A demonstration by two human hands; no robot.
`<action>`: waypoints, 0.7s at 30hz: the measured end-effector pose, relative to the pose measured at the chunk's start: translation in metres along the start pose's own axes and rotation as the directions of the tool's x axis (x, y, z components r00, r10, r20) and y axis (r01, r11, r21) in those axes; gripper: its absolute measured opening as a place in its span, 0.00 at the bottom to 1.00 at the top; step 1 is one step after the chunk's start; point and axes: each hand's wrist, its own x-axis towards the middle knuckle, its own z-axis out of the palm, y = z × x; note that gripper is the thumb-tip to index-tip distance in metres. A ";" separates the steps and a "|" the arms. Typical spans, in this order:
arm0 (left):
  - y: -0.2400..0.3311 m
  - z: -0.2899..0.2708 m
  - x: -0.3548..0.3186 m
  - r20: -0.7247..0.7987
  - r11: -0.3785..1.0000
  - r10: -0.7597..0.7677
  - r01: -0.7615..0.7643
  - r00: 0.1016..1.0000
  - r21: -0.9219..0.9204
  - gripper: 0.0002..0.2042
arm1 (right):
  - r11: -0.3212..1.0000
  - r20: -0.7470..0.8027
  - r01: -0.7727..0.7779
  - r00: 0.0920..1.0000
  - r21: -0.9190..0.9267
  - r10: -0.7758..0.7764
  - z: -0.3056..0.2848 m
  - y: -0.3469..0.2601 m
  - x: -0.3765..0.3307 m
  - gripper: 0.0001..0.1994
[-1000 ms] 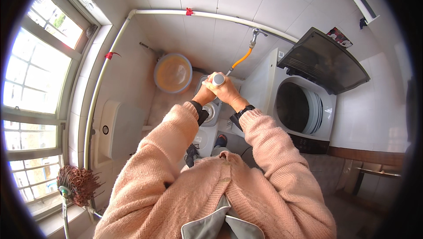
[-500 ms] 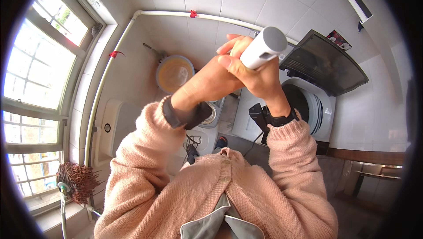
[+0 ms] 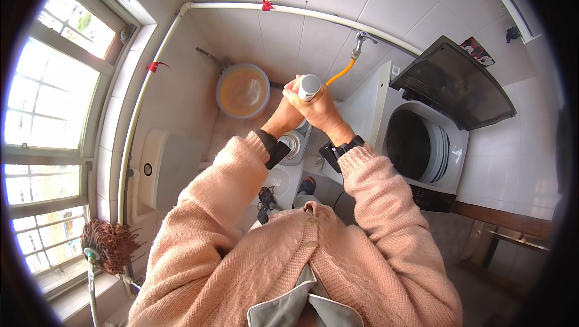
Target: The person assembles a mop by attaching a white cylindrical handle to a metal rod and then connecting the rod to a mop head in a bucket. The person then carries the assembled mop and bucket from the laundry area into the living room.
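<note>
A white cylindrical handle (image 3: 309,87) with a grey round end stands nearly end-on to me, out in front of my body. My right hand (image 3: 327,111) is wrapped round it from the right, with the fingers closed. My left hand (image 3: 286,114) closes on it from the left, pressed against the right hand and partly hidden by it. Whatever the lower end of the handle joins is hidden behind my hands. Both wrists have dark straps with black boxes.
On the right stands a top-loading washing machine (image 3: 379,126) with its dark lid (image 3: 457,82) raised. A yellow hose (image 3: 342,72) hangs from a wall tap (image 3: 360,42). A basin (image 3: 265,85) is beyond my left hand. A white pipe (image 3: 235,6) runs along the wall; a brown mop head (image 3: 108,247) is near the window.
Both hands and the white handle have moved down and a little left, away from the camera. The wall tap and yellow hose have come into view. My grip looks the same.
</note>
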 end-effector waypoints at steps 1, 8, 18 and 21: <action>-0.021 0.003 -0.003 0.024 0.998 -0.028 0.027 0.999 0.064 0.10 | 1.000 0.015 -0.024 1.000 -0.009 0.024 0.004 0.012 -0.005 0.09; -0.099 0.014 -0.034 0.193 0.915 -0.077 -0.008 0.978 0.403 0.14 | 0.973 0.085 -0.223 0.970 -0.058 0.228 0.015 0.046 -0.031 0.11; 0.144 -0.043 0.005 0.181 0.985 0.168 -0.172 0.969 0.006 0.17 | 0.988 0.128 0.136 0.981 0.079 -0.145 -0.047 -0.126 0.000 0.07; 0.189 -0.047 0.012 0.202 0.993 0.100 -0.085 0.974 -0.079 0.16 | 0.968 0.096 0.251 0.964 -0.016 -0.248 -0.057 -0.161 0.006 0.06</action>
